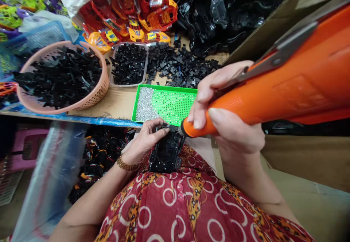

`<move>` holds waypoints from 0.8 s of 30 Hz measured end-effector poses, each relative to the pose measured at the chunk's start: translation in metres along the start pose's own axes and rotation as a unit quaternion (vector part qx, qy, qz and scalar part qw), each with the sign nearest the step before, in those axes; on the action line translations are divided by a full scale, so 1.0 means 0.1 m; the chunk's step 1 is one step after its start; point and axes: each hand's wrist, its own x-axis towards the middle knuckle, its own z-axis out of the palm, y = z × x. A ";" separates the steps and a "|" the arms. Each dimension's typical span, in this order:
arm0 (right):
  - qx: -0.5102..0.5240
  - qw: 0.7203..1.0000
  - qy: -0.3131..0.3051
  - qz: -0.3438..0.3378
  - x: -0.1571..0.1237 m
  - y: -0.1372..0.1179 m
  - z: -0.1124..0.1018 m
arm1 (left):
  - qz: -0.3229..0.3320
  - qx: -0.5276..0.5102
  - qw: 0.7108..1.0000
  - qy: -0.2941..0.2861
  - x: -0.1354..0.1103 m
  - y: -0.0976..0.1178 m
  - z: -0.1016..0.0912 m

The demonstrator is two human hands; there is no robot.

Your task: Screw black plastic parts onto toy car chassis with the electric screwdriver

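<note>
My left hand (149, 136) grips the far end of a black plastic toy car chassis (165, 152), thumb on top. The chassis lies near my lap, in front of the patterned red clothing. My right hand (232, 121) is wrapped round a large orange electric screwdriver (254, 92), which slants down from the upper right. Its dark nose touches or nearly touches the chassis's far right corner; the bit's tip cannot be made out. Just beyond stands a green perforated tray (175, 103), with many small silver screws (144, 103) heaped at its left side.
A pink basket (105, 78) and a clear tub (146, 65) hold small black parts, with more loose parts (180, 65) beside them. Orange car shells (161, 14) and black shells (218, 8) lie behind. A cardboard box (306, 158) stands right; assembled dark pieces (95, 158) lie below left.
</note>
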 end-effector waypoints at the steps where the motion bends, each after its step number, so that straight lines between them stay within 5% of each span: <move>1: 0.001 1.000 0.006 0.002 0.03 -0.01 -0.02 | -0.003 0.004 1.000 0.000 0.00 -0.01 -0.01; 13: 0.077 0.996 0.029 -0.024 0.20 0.08 -0.13 | 0.136 0.045 0.984 -0.104 0.16 -0.18 -0.01; 24: 0.099 0.995 0.017 -0.010 0.20 0.13 -0.18 | 0.172 0.056 0.981 -0.067 0.05 0.05 0.12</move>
